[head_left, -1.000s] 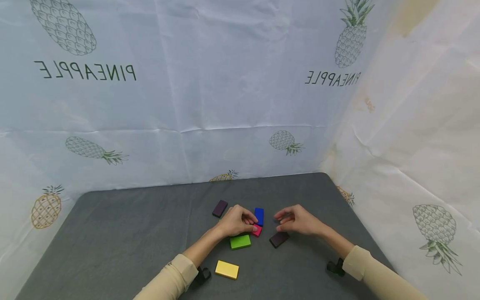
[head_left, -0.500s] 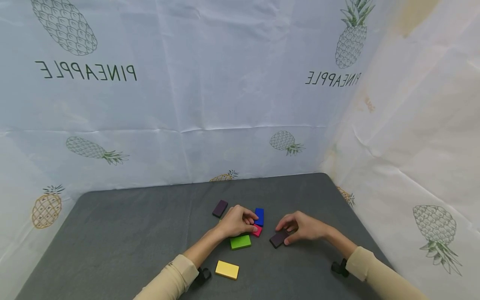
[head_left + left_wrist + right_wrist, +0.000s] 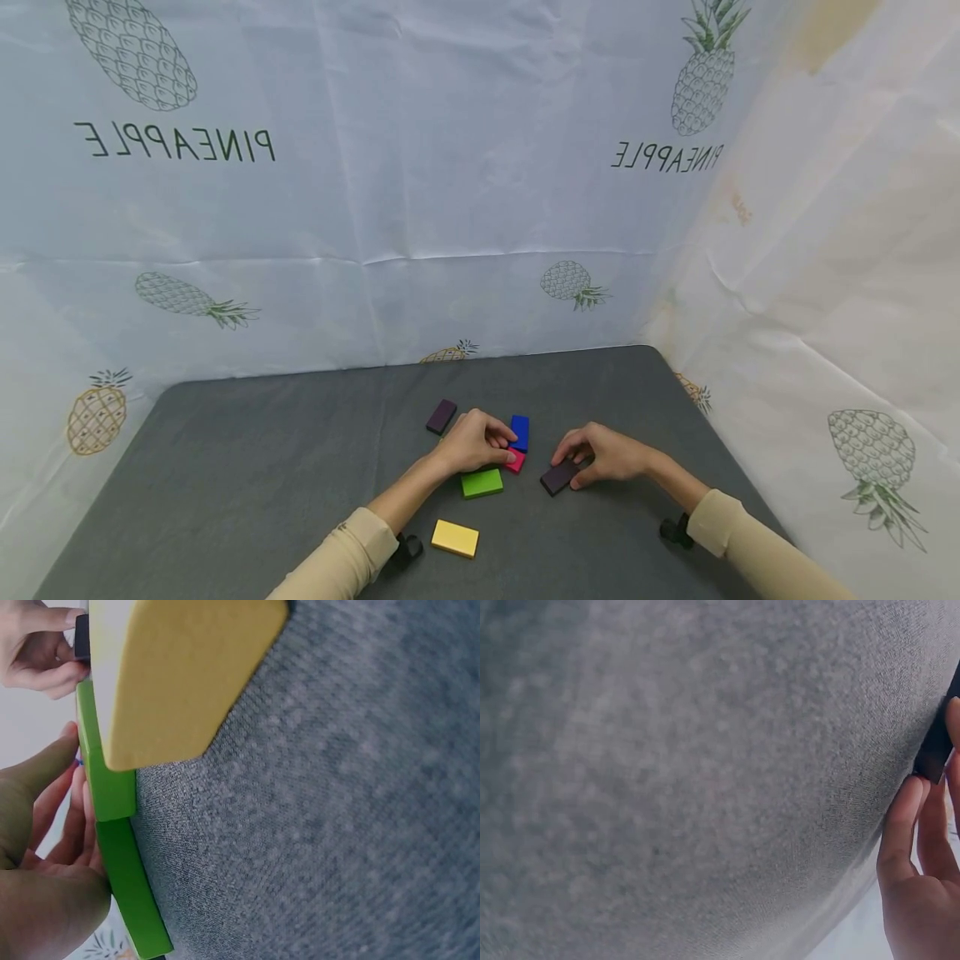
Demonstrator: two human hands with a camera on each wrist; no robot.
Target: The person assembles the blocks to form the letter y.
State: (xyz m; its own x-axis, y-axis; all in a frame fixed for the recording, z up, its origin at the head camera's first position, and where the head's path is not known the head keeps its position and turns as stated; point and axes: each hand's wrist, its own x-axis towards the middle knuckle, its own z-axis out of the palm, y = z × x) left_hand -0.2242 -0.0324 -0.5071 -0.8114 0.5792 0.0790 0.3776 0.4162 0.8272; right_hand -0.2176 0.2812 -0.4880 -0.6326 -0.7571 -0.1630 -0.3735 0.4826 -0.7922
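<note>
My left hand (image 3: 472, 442) is at the middle of the grey table, holding a small red block (image 3: 516, 461) between thumb and fingers. Its fingertips meet the near end of a blue block (image 3: 520, 432), which adjoins the red one. In the head view, my right hand (image 3: 611, 454) pinches a dark purple block (image 3: 558, 478) lying on the table. The right wrist view has that dark block (image 3: 936, 754) between thumb and fingers. Just below the left hand lies a green block (image 3: 482, 483); the left wrist view adds a second, darker green block (image 3: 133, 889) beside it.
A yellow block (image 3: 454, 538) lies nearer me, beside the left forearm. Another dark purple block (image 3: 442, 416) rests beyond the left hand. A white curtain (image 3: 480, 167) printed with pineapples rises behind the table (image 3: 262, 483).
My right hand has come down and slightly toward me onto the dark purple block, and its thumb and fingers now grip it. The left hand has stayed in place.
</note>
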